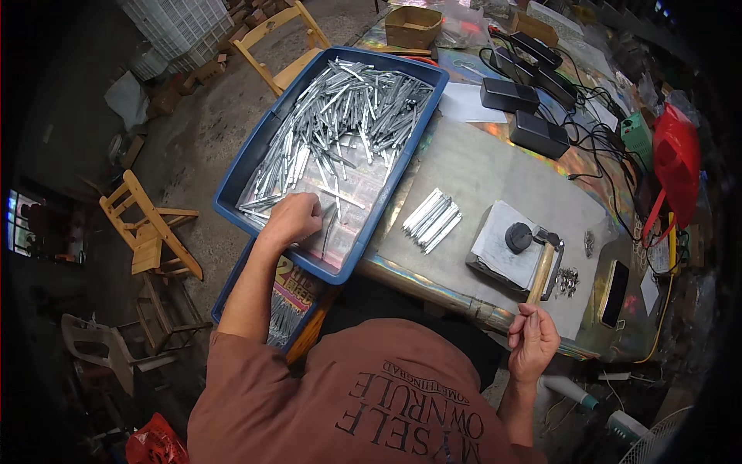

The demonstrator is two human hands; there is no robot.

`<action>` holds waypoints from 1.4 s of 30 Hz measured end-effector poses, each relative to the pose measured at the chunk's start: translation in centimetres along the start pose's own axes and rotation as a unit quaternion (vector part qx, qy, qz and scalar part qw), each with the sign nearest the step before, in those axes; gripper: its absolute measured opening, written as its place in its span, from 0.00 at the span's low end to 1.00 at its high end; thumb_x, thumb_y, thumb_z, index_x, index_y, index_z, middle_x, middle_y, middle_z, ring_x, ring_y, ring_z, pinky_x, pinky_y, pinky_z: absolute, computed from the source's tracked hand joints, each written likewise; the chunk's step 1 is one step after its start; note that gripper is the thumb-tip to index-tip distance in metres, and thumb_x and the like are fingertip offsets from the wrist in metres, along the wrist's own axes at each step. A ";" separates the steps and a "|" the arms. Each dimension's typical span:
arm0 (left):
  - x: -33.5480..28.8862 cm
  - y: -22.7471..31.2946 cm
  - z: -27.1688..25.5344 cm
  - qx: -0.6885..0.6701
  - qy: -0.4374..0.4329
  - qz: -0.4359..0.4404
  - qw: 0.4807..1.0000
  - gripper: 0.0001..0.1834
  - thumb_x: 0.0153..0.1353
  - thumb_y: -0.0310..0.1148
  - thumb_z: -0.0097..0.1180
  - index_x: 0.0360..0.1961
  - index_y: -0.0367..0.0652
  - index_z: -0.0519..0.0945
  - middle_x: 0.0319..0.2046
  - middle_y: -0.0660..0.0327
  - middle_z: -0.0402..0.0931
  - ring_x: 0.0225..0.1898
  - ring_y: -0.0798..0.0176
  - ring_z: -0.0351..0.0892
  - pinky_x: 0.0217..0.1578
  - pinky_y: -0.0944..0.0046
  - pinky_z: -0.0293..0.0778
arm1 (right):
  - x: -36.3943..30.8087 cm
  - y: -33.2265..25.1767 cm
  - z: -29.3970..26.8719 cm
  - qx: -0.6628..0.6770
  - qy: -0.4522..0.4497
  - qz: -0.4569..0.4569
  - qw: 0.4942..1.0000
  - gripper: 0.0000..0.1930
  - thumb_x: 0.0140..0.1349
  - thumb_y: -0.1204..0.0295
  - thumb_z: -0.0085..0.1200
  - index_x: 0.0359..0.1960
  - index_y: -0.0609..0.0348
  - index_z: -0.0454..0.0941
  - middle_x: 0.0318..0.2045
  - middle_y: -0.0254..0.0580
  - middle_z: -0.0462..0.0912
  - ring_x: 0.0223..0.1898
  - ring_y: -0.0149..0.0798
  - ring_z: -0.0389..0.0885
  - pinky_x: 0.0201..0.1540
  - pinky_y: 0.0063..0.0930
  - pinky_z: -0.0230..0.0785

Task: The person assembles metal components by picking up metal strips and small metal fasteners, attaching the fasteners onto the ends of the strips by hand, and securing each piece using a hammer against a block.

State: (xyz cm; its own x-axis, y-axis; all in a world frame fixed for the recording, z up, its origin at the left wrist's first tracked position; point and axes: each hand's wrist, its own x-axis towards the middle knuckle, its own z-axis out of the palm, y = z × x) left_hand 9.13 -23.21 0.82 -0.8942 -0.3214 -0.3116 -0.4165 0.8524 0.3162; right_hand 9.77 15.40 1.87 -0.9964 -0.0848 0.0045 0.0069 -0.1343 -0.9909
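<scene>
My left hand [295, 219] reaches into a blue plastic tray [228, 193], its fingers closed at a slim silver metal rod near the tray's near end. A large heap of these metal rods [348, 104] fills the tray's far part. My right hand [533, 340] is closed around the wooden handle of a hammer [543, 271]. The hammer's head rests at the edge of a paper-covered block [498, 240], beside a round dark piece [519, 237]. Between tray and block, a row of metal rods [433, 220] lies side by side on the grey table sheet [483, 170].
Small metal pieces [568, 282] lie right of the block, near a phone [614, 294]. Black power adapters [539, 135] and tangled cables cover the back right, by a red bag [675, 158]. Below the tray sits another blue container [287, 313]. Wooden chairs [151, 224] stand left.
</scene>
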 end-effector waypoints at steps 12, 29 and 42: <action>-4.0 6.6 -0.8 -0.263 0.006 0.197 0.944 0.04 0.46 0.25 0.56 0.23 0.37 0.74 0.18 0.66 0.70 0.22 0.75 0.67 0.24 0.73 0.64 | -0.4 -1.0 0.8 -0.075 -0.009 0.044 0.996 0.08 0.59 0.74 0.42 0.35 0.66 0.72 0.18 0.33 0.72 0.17 0.20 0.64 0.19 0.12 0.56; -5.9 16.9 5.4 -0.368 -0.158 0.349 0.847 0.07 0.44 0.26 0.60 0.25 0.37 0.74 0.20 0.64 0.71 0.22 0.72 0.68 0.22 0.73 0.64 | -0.3 0.1 1.4 -0.177 -0.057 0.030 0.982 0.05 0.56 0.74 0.48 0.27 0.65 0.71 0.15 0.36 0.71 0.16 0.26 0.68 0.19 0.20 0.61; -6.4 19.0 9.6 -0.752 -0.254 0.103 0.599 0.09 0.47 0.24 0.58 0.31 0.35 0.75 0.24 0.61 0.73 0.22 0.70 0.69 0.22 0.73 0.67 | -1.1 0.8 1.6 -0.067 0.041 0.049 0.996 0.05 0.58 0.74 0.47 0.30 0.63 0.71 0.17 0.29 0.71 0.16 0.18 0.63 0.18 0.12 0.57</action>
State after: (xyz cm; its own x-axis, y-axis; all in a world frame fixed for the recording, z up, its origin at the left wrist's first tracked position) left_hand 8.54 -0.96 0.21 -0.9461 0.2185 -0.2391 -0.3236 -0.6067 0.7261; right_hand 11.06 13.82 1.28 -0.9950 -0.0090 -0.0990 0.0990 0.0034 -0.9951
